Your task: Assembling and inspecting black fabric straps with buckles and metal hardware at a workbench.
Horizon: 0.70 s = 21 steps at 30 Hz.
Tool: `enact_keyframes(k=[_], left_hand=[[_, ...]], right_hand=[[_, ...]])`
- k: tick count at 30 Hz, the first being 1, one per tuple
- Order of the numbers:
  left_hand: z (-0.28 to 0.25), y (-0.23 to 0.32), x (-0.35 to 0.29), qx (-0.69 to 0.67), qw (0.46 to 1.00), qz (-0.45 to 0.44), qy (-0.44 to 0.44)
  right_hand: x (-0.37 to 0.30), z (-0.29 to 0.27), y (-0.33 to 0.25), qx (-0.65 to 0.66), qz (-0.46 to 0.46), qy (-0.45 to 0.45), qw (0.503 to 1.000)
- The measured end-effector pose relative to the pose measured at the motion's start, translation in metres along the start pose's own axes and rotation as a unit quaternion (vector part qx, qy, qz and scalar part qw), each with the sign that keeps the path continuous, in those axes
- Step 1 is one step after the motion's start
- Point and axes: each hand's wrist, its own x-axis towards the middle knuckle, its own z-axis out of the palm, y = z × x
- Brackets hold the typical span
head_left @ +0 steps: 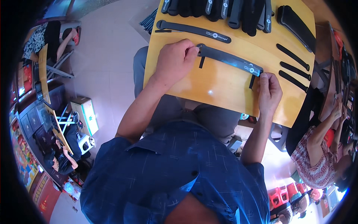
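Observation:
A dark grey storage strap [231,59] with white print lies slantwise between my hands above the yellow wooden table [209,87]. My left hand [175,59] pinches its left end, thumb and forefinger closed by the end's hole. At the other end, my right hand [270,89] grips the strap between thumb and fingers. Short black strips stick out below the strap near both ends; whether they belong to it I cannot tell. Just beyond lies a second dark grey strap [194,31] with a rounded, holed end. A thin black tool or strip [167,31] sits beside that strap.
Several dark straps [235,16] are bunched at the far edge, with a black stack [294,26] at the far right. Three narrow black straps [292,56] lie along the right side. People work at tables left and right; a white-green carton [85,115] stands on the floor.

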Motion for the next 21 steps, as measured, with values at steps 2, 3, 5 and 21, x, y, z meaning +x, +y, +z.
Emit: enact_keyframes(k=[2,3,5,21], left_hand=[[-0.0004,-0.0012,0.0016,0.005,1.0,0.007,0.0],[-0.0005,-0.0022,0.0033,0.021,1.0,0.021,-0.004],[0.0002,-0.0038,0.0047,0.038,0.999,0.034,-0.008],[0.0004,0.0016,0.0089,0.065,0.997,0.036,-0.006]], right_hand=[[0.0002,0.0019,-0.0024,-0.003,-0.004,0.002,1.0],[0.0012,0.0015,-0.0059,-0.002,0.003,0.002,1.0],[0.0022,0.0018,-0.0074,0.001,0.011,0.0,1.0],[0.0077,0.0045,-0.007,-0.041,0.032,0.02,0.998]])
